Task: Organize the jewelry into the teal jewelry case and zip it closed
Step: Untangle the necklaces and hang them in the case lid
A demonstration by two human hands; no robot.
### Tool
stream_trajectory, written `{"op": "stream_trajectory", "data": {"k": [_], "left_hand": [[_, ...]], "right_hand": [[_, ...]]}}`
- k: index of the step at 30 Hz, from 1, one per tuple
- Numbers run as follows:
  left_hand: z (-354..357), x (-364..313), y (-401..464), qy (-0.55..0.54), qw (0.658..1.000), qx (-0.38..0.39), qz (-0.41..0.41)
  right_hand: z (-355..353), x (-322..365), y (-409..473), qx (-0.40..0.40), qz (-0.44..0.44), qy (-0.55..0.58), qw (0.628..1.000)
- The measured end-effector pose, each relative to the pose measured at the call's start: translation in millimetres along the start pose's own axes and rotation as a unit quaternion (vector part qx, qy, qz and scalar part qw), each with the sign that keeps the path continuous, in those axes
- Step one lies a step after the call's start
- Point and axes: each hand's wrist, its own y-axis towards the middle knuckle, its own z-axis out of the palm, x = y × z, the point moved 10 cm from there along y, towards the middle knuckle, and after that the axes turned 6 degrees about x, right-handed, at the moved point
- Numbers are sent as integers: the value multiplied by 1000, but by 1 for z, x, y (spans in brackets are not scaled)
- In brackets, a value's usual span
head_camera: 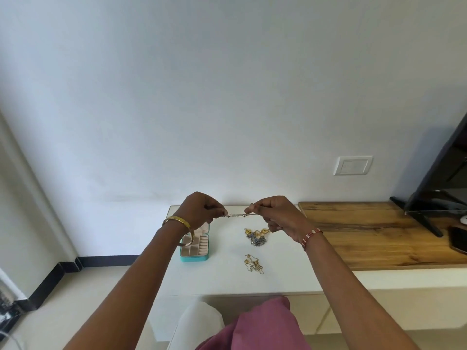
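Above the white table [227, 279], the left hand [199, 210] and the right hand [275, 215] each pinch one end of a thin chain [238, 215], pulled straight between them in the air. The open teal case [194, 248] sits on the table below the left wrist, its beige compartments showing; what lies in them cannot be made out. Right of the case, under the right hand, lies a gold and blue jewelry pile [257, 237], and nearer the person a tangle of gold chains [254, 263], apart from it. A TV [444, 183] stands on the wooden top [379, 231] to the right.
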Motion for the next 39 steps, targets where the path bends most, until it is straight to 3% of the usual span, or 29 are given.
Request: {"op": "stream_trajectory", "data": {"k": [4, 8, 10, 13, 15, 24, 29, 35, 39], "left_hand": [[10, 10, -5, 0, 999, 35, -11], [14, 18, -12, -163, 986, 14, -28], [26, 24, -15, -282, 958, 14, -50], [46, 26, -16, -455, 886, 15, -83], [54, 23, -15, -498, 862, 11, -95], [61, 18, -13, -395, 916, 18, -65], [51, 32, -14, -447, 892, 4, -70], [46, 89, -14, -490, 857, -82, -134], [55, 133, -22, -502, 834, -131, -185]], "right_hand": [[-5, -5, -3, 0, 4, -67, 998], [-2, -12, -2, 4, 4, -108, 994], [2, -15, -2, 8, 6, -107, 994], [10, -23, -1, 15, 16, -101, 995], [16, -28, 2, 17, 19, -106, 994], [52, -34, 10, 65, 1, -22, 998], [49, -42, 12, 63, 4, 127, 990], [23, -77, 18, -9, 38, 422, 906], [0, -111, 20, -71, 46, 467, 880]]}}
